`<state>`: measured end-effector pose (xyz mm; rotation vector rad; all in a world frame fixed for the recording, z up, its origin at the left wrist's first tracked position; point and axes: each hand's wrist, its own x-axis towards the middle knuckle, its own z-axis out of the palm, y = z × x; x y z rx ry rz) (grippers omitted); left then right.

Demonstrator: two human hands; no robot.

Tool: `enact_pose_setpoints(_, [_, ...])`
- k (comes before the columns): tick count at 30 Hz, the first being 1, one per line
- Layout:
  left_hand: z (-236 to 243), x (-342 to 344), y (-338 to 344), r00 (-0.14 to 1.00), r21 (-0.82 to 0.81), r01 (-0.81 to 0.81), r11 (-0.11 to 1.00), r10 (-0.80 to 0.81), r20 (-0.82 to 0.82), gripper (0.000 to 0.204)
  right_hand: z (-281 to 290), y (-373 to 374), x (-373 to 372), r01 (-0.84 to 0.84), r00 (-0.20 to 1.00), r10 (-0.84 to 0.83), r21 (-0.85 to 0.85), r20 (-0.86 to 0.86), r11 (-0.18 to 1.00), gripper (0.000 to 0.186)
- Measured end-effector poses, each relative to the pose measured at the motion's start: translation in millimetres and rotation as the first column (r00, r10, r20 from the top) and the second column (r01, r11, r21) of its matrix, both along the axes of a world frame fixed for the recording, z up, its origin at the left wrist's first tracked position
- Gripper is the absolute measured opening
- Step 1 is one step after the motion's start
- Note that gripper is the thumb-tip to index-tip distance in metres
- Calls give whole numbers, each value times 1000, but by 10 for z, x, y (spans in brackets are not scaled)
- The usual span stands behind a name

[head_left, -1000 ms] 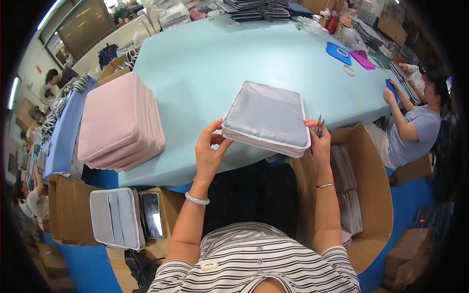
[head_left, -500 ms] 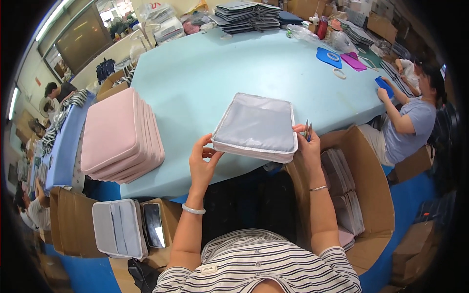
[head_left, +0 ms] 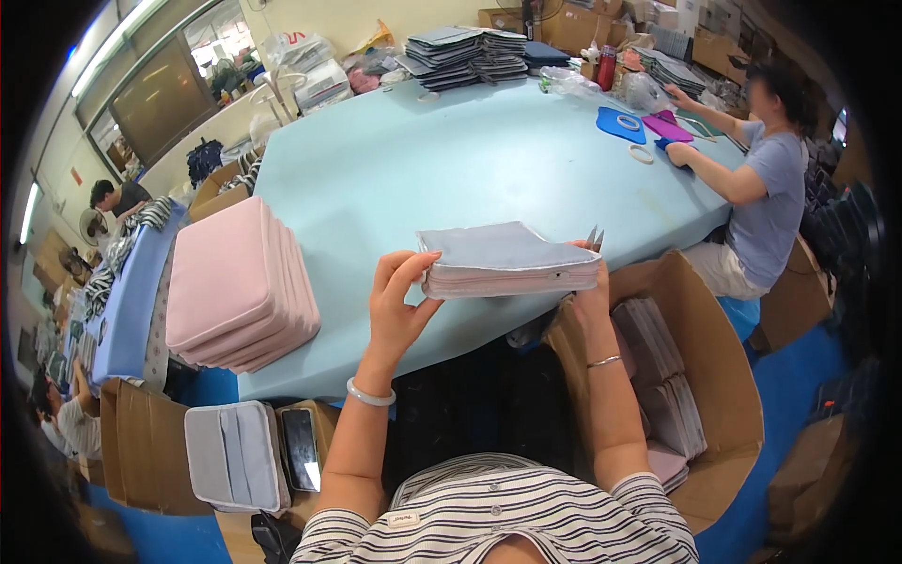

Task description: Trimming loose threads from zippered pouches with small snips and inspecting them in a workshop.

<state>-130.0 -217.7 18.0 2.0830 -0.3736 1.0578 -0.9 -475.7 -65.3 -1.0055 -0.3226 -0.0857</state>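
Note:
My left hand (head_left: 399,299) pinches the left end of a flat zippered case (head_left: 498,246) with a grey-blue top, white piping and a pale pink zipped side turned toward me. My right hand (head_left: 589,291) grips its right end, with scissors (head_left: 596,238) poking up behind it, blades upward. The case is held over the near edge of the pale blue table (head_left: 376,160). Left of it stands a stack of pink padded cases (head_left: 221,287).
Grey cases fill the box (head_left: 709,414) at my right. Another case (head_left: 230,451) and a phone (head_left: 301,442) lie at lower left. A co-worker (head_left: 766,188) sits at the table's right end by blue and magenta pieces (head_left: 665,122). Dark stacks (head_left: 456,56) lie at the back.
Both hands have tilted the case, so its zipped side shows more and its top less. The co-worker on the right has leaned toward the table with an arm reaching across.

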Motion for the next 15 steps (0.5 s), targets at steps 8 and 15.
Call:
enact_pose_setpoints(8, [151, 316, -119, 948, -60, 249, 967, -256, -190, 45, 44, -122, 41, 56, 988, -56, 0, -146, 998, 13])
enact_pose_setpoints(15, [260, 447, -499, 975, 91, 218, 972, -213, -59, 31, 567, -398, -307, 598, 801, -577, -175, 160, 782, 10])
